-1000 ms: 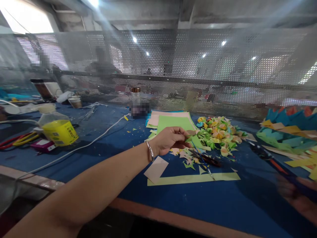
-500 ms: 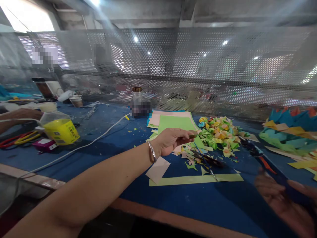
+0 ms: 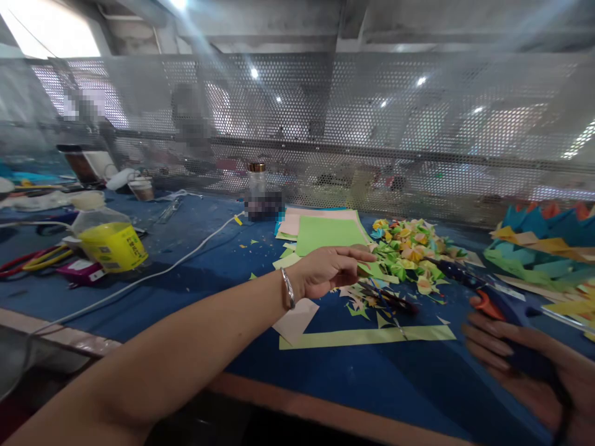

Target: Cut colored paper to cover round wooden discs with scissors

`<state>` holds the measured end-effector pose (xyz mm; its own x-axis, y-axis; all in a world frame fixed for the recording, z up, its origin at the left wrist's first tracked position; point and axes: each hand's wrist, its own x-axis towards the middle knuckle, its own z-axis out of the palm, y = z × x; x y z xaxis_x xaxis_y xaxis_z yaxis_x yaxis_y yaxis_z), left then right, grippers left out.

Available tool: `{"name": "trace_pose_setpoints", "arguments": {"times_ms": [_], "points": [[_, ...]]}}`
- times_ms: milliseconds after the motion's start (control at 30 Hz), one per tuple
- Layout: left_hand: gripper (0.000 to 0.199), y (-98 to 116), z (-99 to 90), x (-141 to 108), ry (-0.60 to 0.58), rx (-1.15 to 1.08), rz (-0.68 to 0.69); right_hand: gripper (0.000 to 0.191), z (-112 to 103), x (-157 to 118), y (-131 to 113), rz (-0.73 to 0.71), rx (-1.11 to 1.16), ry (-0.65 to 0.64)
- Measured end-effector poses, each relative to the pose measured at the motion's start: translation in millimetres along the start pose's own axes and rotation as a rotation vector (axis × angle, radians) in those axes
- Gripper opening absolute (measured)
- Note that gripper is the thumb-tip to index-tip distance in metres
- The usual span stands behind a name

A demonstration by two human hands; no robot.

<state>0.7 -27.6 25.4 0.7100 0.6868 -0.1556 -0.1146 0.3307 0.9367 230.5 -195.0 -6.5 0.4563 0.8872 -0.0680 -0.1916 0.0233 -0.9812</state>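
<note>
My left hand, with a silver bangle at the wrist, reaches over the middle of the table. Its fingers are stretched forward above the paper scraps, and I see nothing held in them. My right hand is wrapped around a dark blue glue gun with an orange trigger. The nozzle points left, toward a heap of folded paper pieces in green, yellow and peach. Between the hands lie dark-handled scissors among cut scraps, and a pale green paper strip.
Stacked coloured sheets lie behind my left hand. Layered zigzag paper stands at the right. A yellow-labelled bottle, a purple box and a white cable are on the left. A perforated metal screen runs along the back.
My right hand has raised the glue gun and brought it left, its nozzle closer to the heap. My left fingers have stretched out from a pinch. The other person's hand at far left is gone.
</note>
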Motion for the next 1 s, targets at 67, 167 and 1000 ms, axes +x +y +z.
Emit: {"name": "trace_pose_setpoints", "arguments": {"times_ms": [67, 167, 1000], "points": [[0.035, 1.1, 3.4, -2.5, -0.012, 0.031, -0.016, 0.034, 18.2, 2.0, -15.4, 0.137, 0.098, 0.07], [0.03, 2.1, 6.7, -4.9, -0.008, 0.024, -0.034, 0.035, 38.9, 12.2, -28.5, 0.102, 0.032, 0.015], [0.017, -20.4, 20.5, 2.2, 0.093, -0.144, 0.136, 0.06, 106.7, 51.6, 3.9, -0.031, -0.102, -0.121]]}}
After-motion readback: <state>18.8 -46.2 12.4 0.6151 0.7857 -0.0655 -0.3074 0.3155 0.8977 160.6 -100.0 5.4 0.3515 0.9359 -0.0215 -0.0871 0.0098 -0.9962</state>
